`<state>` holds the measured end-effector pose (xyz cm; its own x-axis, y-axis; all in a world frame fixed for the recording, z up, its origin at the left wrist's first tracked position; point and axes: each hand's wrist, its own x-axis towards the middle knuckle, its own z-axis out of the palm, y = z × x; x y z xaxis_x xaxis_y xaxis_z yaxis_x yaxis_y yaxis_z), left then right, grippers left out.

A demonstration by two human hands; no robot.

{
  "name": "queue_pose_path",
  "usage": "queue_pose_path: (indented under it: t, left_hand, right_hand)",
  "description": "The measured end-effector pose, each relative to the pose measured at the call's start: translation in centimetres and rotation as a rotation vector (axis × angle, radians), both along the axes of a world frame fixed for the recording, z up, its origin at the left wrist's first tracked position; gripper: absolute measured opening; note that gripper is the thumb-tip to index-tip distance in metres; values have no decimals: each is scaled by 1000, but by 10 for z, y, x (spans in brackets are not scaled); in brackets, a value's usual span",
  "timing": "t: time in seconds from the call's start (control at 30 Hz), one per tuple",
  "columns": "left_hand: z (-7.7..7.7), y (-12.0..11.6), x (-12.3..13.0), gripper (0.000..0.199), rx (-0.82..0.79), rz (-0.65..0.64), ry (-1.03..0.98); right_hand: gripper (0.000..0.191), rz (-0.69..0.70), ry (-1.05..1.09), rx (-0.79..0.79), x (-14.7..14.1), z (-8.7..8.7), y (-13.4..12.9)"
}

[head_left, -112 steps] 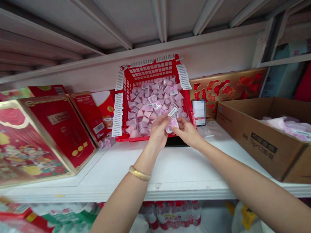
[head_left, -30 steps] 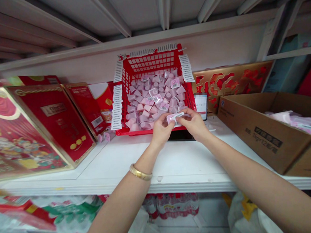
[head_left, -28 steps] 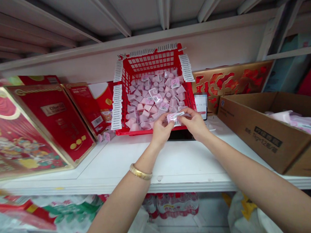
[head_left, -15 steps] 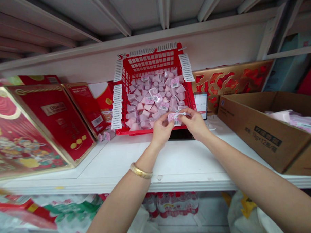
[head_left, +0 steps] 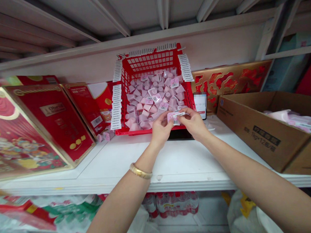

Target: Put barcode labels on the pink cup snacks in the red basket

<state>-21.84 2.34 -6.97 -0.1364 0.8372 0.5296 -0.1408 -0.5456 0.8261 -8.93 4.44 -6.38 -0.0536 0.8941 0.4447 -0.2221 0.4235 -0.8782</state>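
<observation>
A small pink jelly cup [head_left: 172,119] with a barcode on its lid is pinched in my left hand [head_left: 159,131], just over the basket's front edge. From the other side my right hand [head_left: 196,124] has its fingers closed on a white barcode sticker [head_left: 180,114] lying against the lid. The cup's underside is hidden by my fingers. Behind them stands a red plastic basket [head_left: 132,132], tilted towards me and holding many pink and lilac jelly cups [head_left: 154,92]. Strips of white barcode stickers [head_left: 116,107] line its left, back and right rims.
A phone [head_left: 201,111] leans at the basket's right. Further right is an open cardboard box [head_left: 253,133] with pink packs inside. Red gift boxes [head_left: 50,116] stand left, near loose jelly cups [head_left: 103,136]. The upper shelf [head_left: 141,15] hangs low; bottled drinks [head_left: 177,204] sit below.
Both hands stay almost in place. The sticker now lies flatter along the lid's top edge, with its barcode showing more; the right fingers have shifted slightly.
</observation>
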Motion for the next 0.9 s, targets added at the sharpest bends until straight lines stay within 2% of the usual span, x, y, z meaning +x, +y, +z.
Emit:
queue_pose_path:
  t: [0.2,0.33,0.47,0.57,0.67,0.77,0.8,0.9]
  left_hand:
    - [1,-2,1,40,-7,0,-67]
    - [12,-9,11,44,2,-17,-89]
    - [32,-20,40,36,40,-25,-7]
    - [47,-25,81,27,-6,-125,84]
    - [59,-23,134,20,-100,-324,89]
    - [64,-18,184,13,-149,-458,143]
    - [64,-17,197,19,-150,-473,202]
    - [58,-16,215,41,-118,-458,385]
  right_hand:
    - [26,-53,-34,72,-1,2,3]
    - [19,-159,-74,199,11,24,-10]
    - [10,-435,-351,483,49,54,-41]
    - [9,-606,-516,591,93,68,-65]
    - [14,-804,-604,560,142,75,-83]
    - [21,-997,-699,392,188,79,-93]
    - [30,-1078,-740,313,201,81,-95]
    - [80,-1280,-830,146,229,83,-97]
